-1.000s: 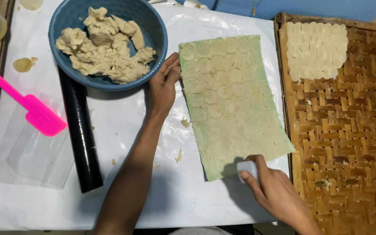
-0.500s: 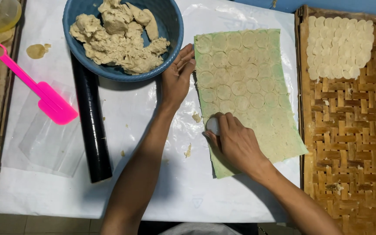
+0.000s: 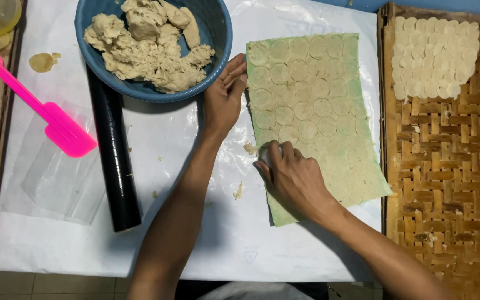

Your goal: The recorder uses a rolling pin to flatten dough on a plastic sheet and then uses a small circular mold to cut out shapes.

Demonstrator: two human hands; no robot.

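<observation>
The right hand (image 3: 293, 178) has slid its cutter from the green dough sheet's (image 3: 318, 111) near corner to its left edge.

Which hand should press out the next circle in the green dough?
Probably the right hand: it already grips the small round cutter on the green dough sheet, beside uncut dough. The left hand only steadies the sheet's edge by the blue bowl.

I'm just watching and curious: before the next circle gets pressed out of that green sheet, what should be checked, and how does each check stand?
1. Left hand steadies the dough sheet at its edge: ok.
2. Right hand presses a small white cutter on the sheet's left edge: ok.
3. Cutter fully through the dough: cannot tell, the hand covers it.
4. Uncut dough left near the lower end: ok.
5. Free space on the woven tray below the cut discs: ok.
</observation>
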